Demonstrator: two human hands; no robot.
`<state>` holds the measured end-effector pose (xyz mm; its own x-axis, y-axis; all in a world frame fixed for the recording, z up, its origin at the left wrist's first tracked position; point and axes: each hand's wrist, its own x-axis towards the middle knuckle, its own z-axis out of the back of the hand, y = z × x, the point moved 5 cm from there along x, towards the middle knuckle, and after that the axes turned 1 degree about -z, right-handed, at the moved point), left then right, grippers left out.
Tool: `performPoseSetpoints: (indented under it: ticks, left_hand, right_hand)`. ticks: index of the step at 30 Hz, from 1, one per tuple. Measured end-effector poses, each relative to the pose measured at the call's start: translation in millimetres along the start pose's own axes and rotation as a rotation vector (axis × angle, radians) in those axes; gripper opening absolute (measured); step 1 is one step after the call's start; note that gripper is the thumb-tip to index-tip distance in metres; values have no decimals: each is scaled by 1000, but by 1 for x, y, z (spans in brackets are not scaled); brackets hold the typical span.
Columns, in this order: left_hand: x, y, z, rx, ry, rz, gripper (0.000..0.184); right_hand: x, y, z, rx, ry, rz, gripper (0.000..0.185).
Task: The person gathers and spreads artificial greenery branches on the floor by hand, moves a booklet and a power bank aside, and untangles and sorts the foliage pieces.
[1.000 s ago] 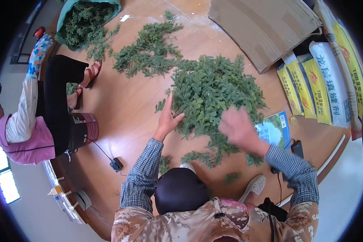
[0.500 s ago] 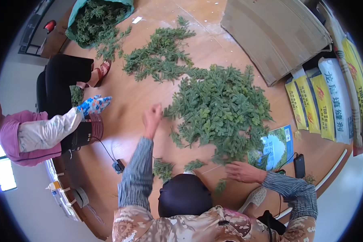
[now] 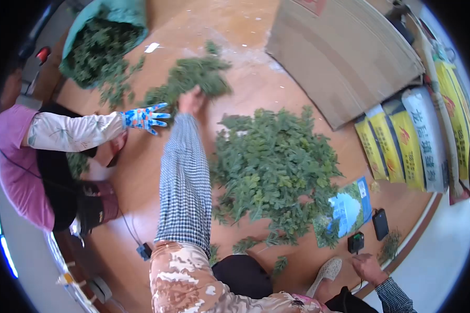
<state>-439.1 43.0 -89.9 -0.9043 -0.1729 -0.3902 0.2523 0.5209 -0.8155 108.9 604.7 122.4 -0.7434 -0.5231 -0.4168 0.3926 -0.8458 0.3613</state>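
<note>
My left hand (image 3: 191,100) reaches forward to the smaller pile of green conifer sprigs (image 3: 196,73). It seems to grip sprigs at the pile's near edge; hand and sprigs are smeared, and the fingertips are hidden among the needles. In front of me on the floor lies the large heap of conifer sprigs (image 3: 277,161), right of my left forearm. My right hand (image 3: 368,268) is low at the right, fingers curled in, with nothing visible in it. It is nearest to a small black device (image 3: 355,243) and my patterned shoe (image 3: 329,270).
At left, a co-worker's gloved hand (image 3: 145,119) is spread near the smaller pile. A green sack (image 3: 136,13) of sprigs lies behind. A cardboard box (image 3: 339,57) and yellow bags (image 3: 407,141) stand right. A blue printed sheet (image 3: 352,201) and a phone (image 3: 380,224) lie nearby.
My left hand has moved forward from beside the large heap to the smaller pile. My right hand has drawn back rightward from the heap's near edge. The co-worker's gloved hand has reached closer.
</note>
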Motion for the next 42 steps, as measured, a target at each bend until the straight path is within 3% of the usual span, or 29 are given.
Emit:
performPoseSetpoints:
  ticks: [1,2,3,7,8,10,11,14,16,18,19,20,22,25,28,30,32,34,35,36,37,39,41,42]
  left_hand:
    - [10,-17,-24,120,158,99,12]
    - [38,-22,-40,15,182,-10,13]
    - [13,-43,-58,227,163,-57,13]
    - [44,-31,-23,633,-7,-184,49]
    - [-41,-40,-41,574,-40,-340,53]
    - [-101,-25,-18,797,60,-296,54]
    - [-141,-15,-6,858,8,-252,52]
    - [-290,-14,5,1157,-79,-605,34]
    - [-369,-1,42,1345,-149,-605,29]
    - [-443,30,72,1545,-200,-235,31]
    - [-470,71,125,1055,-115,-33,37]
    - [-502,77,96,1555,-2,328,45]
    - [-530,145,188,1209,317,-38,50]
    - [-543,180,186,1077,151,435,42]
    - [-513,167,123,869,302,471,29]
    - [-476,151,73,797,271,401,15]
    - [-428,148,79,851,325,414,12]
    - [-424,114,-16,2274,637,27,13]
    - [-435,109,-48,2286,746,-196,23]
    - [-461,120,-75,2128,912,-654,24]
    - [-483,135,-79,1813,1151,-709,18]
    - [-534,160,-79,1163,1662,-641,21]
    - [-566,209,-70,904,2100,-456,35]
    - [-574,222,-69,943,2182,-478,37]
  right_hand:
    - [-19,-1,-5,-2,-38,-50,21]
    - [-33,-4,-6,-1,-5,-146,24]
    - [-40,-8,-3,17,44,-244,27]
    - [-50,-14,17,111,-236,-506,27]
    - [-56,-16,11,165,-281,-581,26]
    - [-62,-27,-9,271,-295,-720,22]
    - [-69,-28,-23,336,-244,-795,21]
    - [-63,-30,-59,425,-154,-654,18]
    - [-49,-39,-51,344,-263,-700,18]
    - [-67,-60,-51,327,-372,-852,18]
    - [-77,-77,-59,355,-444,-966,19]
    - [-89,-92,-70,351,-440,-1014,19]
    - [-113,-116,-88,342,-425,-1086,20]
    - [-116,-125,-103,375,-379,-998,20]
    - [-109,-118,-114,388,-309,-963,20]
    - [-95,-112,-116,433,-393,-854,19]
    - [-91,-98,-109,391,-421,-814,19]
    - [-85,-85,-95,271,-384,-827,18]
    - [-91,-85,-94,269,-372,-866,17]
    - [-95,-88,-95,268,-360,-895,17]
    - [-98,-90,-98,276,-347,-918,17]
    - [-117,-102,-99,143,-396,-963,16]
    - [-131,-116,-97,43,-470,-998,15]
    - [-138,-122,-90,6,-529,-1030,15]
